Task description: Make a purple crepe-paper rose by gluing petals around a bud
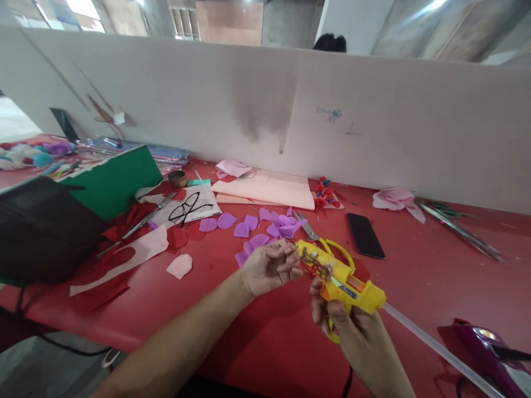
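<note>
My right hand [344,326] grips a yellow glue gun [344,276], its nozzle pointing left at my left hand. A clear glue stick [431,345] sticks out of the gun's back toward the lower right. My left hand [269,266] is curled closed right at the nozzle tip, fingers pinched on something small that I cannot make out. Both hands hover over the red table [257,342]. Purple paper petals [257,226] lie scattered just beyond my left hand. Yellow-handled scissors [319,237] rest behind the gun.
A black phone [365,235] lies right of the scissors. Pink paper sheets [269,190], glasses [188,209], a green sheet [114,179], a dark box [41,226] and red scraps crowd the left. A purple object [485,345] sits bottom right. A white partition [290,110] backs the table.
</note>
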A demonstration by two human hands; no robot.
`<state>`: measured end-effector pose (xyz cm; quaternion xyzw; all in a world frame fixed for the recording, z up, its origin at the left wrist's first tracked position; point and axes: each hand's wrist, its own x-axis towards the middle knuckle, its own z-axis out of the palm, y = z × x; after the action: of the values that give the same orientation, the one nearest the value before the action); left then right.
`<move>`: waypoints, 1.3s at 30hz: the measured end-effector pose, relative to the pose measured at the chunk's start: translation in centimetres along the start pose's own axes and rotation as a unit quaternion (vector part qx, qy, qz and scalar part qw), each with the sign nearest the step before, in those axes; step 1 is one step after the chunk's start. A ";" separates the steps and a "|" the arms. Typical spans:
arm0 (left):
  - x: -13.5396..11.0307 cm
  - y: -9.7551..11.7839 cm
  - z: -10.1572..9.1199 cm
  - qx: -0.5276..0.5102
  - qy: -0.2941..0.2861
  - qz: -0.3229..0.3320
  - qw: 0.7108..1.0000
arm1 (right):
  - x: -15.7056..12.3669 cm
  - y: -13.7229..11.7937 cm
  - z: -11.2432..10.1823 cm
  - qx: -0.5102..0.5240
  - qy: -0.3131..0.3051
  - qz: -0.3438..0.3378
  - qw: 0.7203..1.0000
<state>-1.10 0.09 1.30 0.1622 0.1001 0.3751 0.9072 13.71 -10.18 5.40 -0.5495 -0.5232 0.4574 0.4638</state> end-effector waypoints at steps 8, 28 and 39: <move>0.0 -0.2 0.1 0.032 0.023 0.000 0.999 | 0.6 1.4 -0.4 -0.002 -0.026 0.019 0.999; -0.1 -0.2 -0.1 0.057 0.041 -0.003 0.998 | 0.2 0.8 0.3 0.016 0.016 0.043 0.999; -0.1 -0.2 0.0 0.057 0.028 0.001 0.998 | 0.3 1.1 0.0 0.017 0.009 0.047 0.999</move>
<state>-1.00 -0.11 1.25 0.2032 0.1469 0.3739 0.8929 13.85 -9.92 4.34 -0.5696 -0.4850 0.4827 0.4552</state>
